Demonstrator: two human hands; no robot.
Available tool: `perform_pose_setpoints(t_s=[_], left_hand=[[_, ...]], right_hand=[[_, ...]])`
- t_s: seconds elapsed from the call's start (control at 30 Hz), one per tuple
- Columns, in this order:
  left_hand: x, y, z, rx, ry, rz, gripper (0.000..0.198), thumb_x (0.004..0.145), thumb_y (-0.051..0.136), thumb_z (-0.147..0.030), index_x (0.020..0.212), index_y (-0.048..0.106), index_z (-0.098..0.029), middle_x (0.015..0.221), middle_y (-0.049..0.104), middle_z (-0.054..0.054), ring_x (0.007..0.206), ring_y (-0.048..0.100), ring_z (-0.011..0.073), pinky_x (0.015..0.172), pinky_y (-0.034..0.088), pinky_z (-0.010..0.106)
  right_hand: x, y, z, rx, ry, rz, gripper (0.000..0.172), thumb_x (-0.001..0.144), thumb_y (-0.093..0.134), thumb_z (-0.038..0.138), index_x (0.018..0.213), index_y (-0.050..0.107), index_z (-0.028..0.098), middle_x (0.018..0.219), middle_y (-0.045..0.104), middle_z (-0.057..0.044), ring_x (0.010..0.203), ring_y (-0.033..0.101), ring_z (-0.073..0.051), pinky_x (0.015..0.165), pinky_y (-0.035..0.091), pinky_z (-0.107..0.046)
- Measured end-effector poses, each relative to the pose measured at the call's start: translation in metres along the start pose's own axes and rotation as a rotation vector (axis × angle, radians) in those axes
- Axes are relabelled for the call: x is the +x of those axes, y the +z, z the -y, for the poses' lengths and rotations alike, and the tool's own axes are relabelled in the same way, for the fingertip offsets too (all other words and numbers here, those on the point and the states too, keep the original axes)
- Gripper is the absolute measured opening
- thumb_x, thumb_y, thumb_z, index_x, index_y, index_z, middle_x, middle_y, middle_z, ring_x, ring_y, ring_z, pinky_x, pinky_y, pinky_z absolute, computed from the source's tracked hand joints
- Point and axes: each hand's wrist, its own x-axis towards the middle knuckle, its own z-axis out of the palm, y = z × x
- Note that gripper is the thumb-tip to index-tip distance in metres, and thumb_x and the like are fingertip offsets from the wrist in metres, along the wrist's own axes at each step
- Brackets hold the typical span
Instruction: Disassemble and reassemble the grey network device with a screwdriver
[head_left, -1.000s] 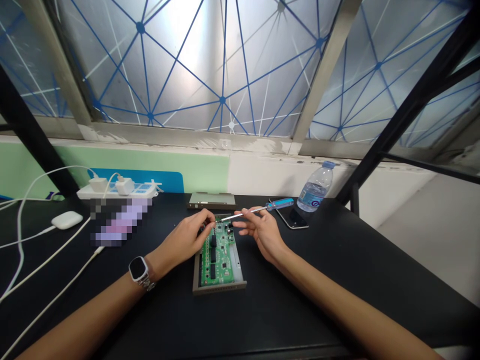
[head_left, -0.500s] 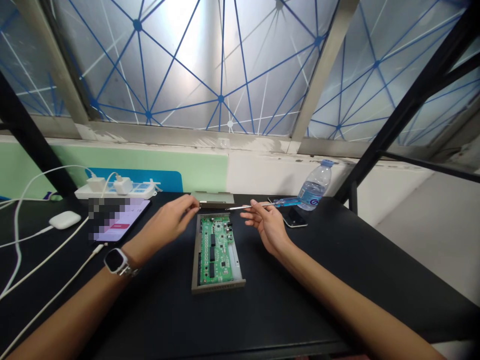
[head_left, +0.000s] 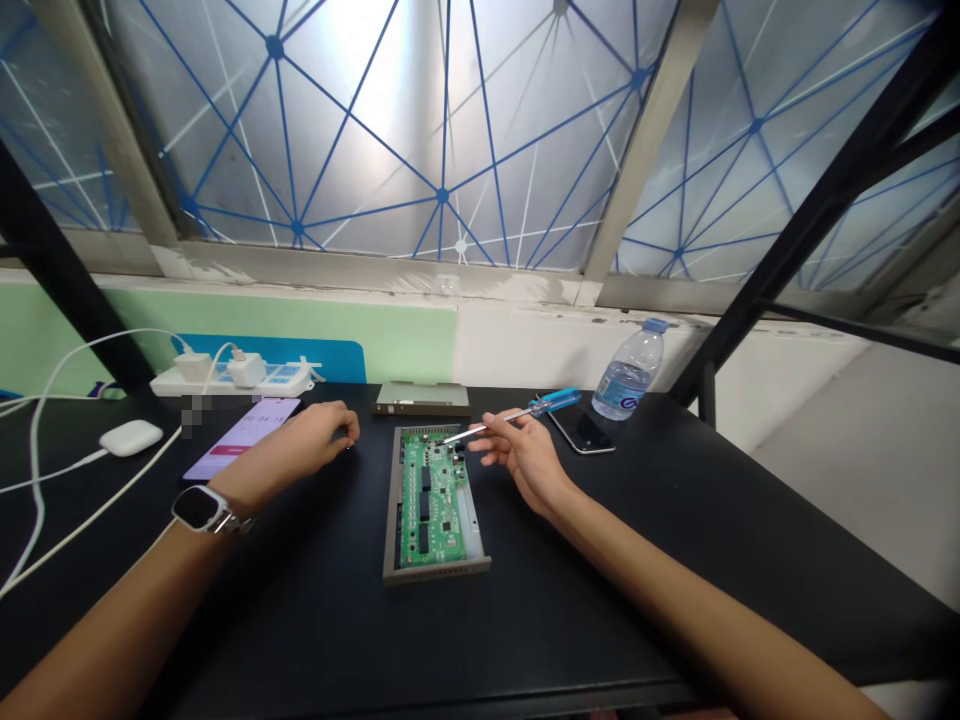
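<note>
Fingers on the right hand (head_left: 523, 458) were pinched narrow on the thin silver metal shaft of a screwdriver (head_left: 556, 401) with a see-through blue plastic handle, gripping it well down from that handle, while the lower fingers hung loose and slightly spread. Its tip was over the far end of a long green circuit board (head_left: 435, 500), though I couldn't tell if it was actually touching. That board sat in a shallow grey-brown metal tray (head_left: 391, 520), lengthwise around the middle of the smooth black tabletop (head_left: 712, 500). As for the left hand (head_left: 319, 440), its fingers were curled in with the tips low and close together, well off to the left of the tray, and a tiny bright speck showed by the fingertips; couldn't tell if they held it. Room-wise, the near end of the tray was well back from the table's front edge, with open surface on both sides of it. Tightest bit was the far end, where a flat grey-brown metal cover (head_left: 424, 398) lay just beyond. The blue handle stuck out above a dark, silver-edged phone (head_left: 589, 432), near a clear plastic water bottle (head_left: 628, 375), and the left forearm partly covered a phone with a lit lilac screen (head_left: 238, 432).
</note>
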Motion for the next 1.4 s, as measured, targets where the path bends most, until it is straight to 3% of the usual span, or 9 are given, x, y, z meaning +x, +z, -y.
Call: perform_pose_setpoints(t_s=[0.43,0.6,0.7,0.8,0.87,0.97,1.13,1.27,1.4], left_hand=[[0.001,-0.004,0.000,0.005,-0.050,0.036,0.017,0.076,0.053,-0.021,0.078,0.070,-0.020,0.087,0.069,0.008,0.080,0.065,0.0256,0.076,0.049,0.036],[0.000,-0.006,-0.021,-0.101,0.027,-0.024,0.023,0.086,0.049,-0.024,0.097,0.068,-0.020,0.102,0.068,0.008,0.090,0.064,0.0231,0.083,0.049,0.036],[-0.003,-0.003,-0.041,-0.210,0.128,0.037,0.023,0.088,0.056,-0.033,0.106,0.066,-0.022,0.110,0.065,0.007,0.097,0.062,0.0212,0.088,0.048,0.035],[-0.006,0.000,-0.053,-0.278,0.137,0.110,0.043,0.085,0.064,-0.044,0.123,0.059,-0.025,0.119,0.061,0.008,0.100,0.061,0.0219,0.081,0.051,0.032],[-0.008,0.002,-0.053,-0.276,0.145,0.129,0.053,0.084,0.065,-0.049,0.130,0.054,-0.026,0.130,0.057,0.011,0.111,0.058,0.0246,0.088,0.050,0.036],[-0.009,0.004,-0.049,-0.232,0.172,0.113,0.060,0.084,0.065,-0.055,0.136,0.051,-0.027,0.142,0.052,0.012,0.131,0.047,0.0301,0.106,0.039,0.047],[-0.007,0.008,-0.051,-0.240,0.165,0.153,0.056,0.086,0.060,-0.060,0.131,0.056,-0.027,0.147,0.048,0.011,0.136,0.043,0.0318,0.111,0.035,0.049],[-0.007,0.020,-0.063,-0.201,0.182,0.095,0.050,0.092,0.052,-0.059,0.128,0.058,-0.026,0.143,0.047,0.011,0.132,0.045,0.0301,0.112,0.034,0.047],[-0.003,0.038,-0.077,-0.149,0.178,-0.039,0.042,0.099,0.039,-0.054,0.121,0.059,-0.024,0.134,0.052,0.010,0.123,0.049,0.0287,0.106,0.038,0.047]], right_hand=[[0.000,-0.002,-0.003,-0.050,-0.013,0.048,0.034,0.073,0.083,0.033,0.081,0.054,0.017,0.081,0.077,-0.009,0.061,0.074,-0.019,0.045,0.053,-0.021],[0.001,-0.002,-0.004,-0.070,-0.039,0.059,0.034,0.075,0.082,0.034,0.084,0.053,0.017,0.081,0.076,-0.009,0.060,0.074,-0.019,0.045,0.053,-0.021],[0.002,-0.002,-0.003,-0.071,-0.073,0.068,0.035,0.076,0.081,0.037,0.084,0.052,0.018,0.078,0.076,-0.007,0.059,0.073,-0.019,0.044,0.053,-0.021],[0.001,0.000,-0.003,-0.081,-0.094,0.070,0.037,0.075,0.081,0.039,0.083,0.051,0.019,0.074,0.075,-0.005,0.057,0.072,-0.018,0.043,0.052,-0.021],[0.001,0.001,-0.003,-0.088,-0.098,0.074,0.037,0.076,0.080,0.039,0.084,0.050,0.019,0.073,0.075,-0.004,0.056,0.072,-0.018,0.043,0.052,-0.021],[0.001,-0.001,-0.004,-0.093,-0.103,0.084,0.036,0.078,0.079,0.039,0.085,0.049,0.019,0.073,0.075,-0.004,0.056,0.072,-0.018,0.043,0.052,-0.021],[0.005,-0.004,-0.007,-0.108,-0.114,0.107,0.039,0.077,0.079,0.042,0.085,0.049,0.019,0.074,0.074,-0.005,0.057,0.072,-0.019,0.043,0.053,-0.022],[0.005,-0.001,-0.007,-0.126,-0.128,0.115,0.040,0.077,0.079,0.044,0.086,0.048,0.019,0.072,0.074,-0.004,0.056,0.072,-0.018,0.042,0.053,-0.022],[0.004,0.003,-0.007,-0.141,-0.146,0.118,0.040,0.078,0.078,0.045,0.085,0.047,0.020,0.066,0.071,-0.002,0.053,0.071,-0.018,0.042,0.052,-0.022]])
